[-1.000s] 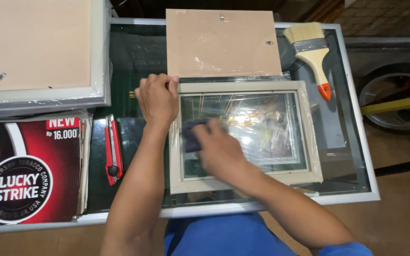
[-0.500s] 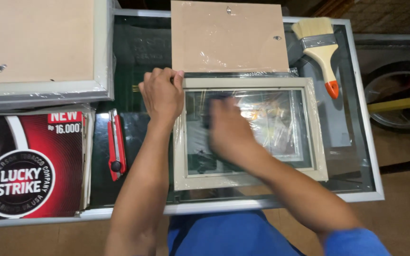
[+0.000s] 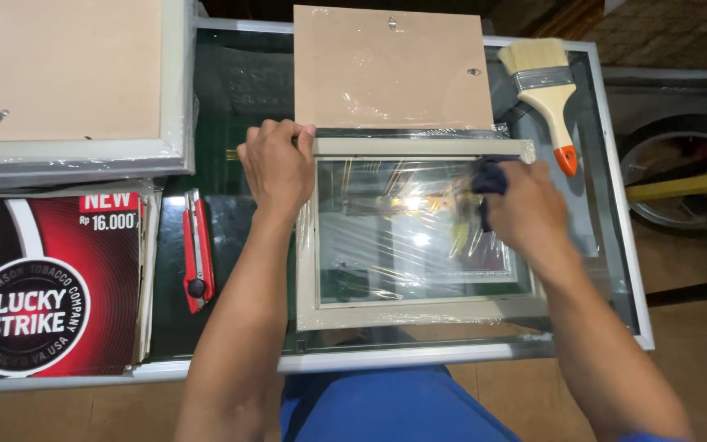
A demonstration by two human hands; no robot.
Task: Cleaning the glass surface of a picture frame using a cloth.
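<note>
A cream picture frame [image 3: 333, 313] with a glass pane [image 3: 403, 237] lies flat on the glass-topped table [image 3: 615, 270], partly wrapped in clear film. My left hand [image 3: 278, 164] presses down on the frame's top left corner. My right hand [image 3: 525, 209] rests on the pane near the frame's top right corner and grips a dark blue cloth [image 3: 488, 176]. The hand is slightly blurred.
A brown backing board [image 3: 390, 69] lies just beyond the frame. A paintbrush [image 3: 551, 94] with an orange-tipped handle is at the far right. A red utility knife [image 3: 196, 254] lies left of the frame. A framed board [image 3: 67, 82] and a red printed poster [image 3: 51, 286] are at the left.
My right hand has moved with the cloth across the glass, from the left part of the pane to its top right corner. My left hand has stayed on the frame's corner.
</note>
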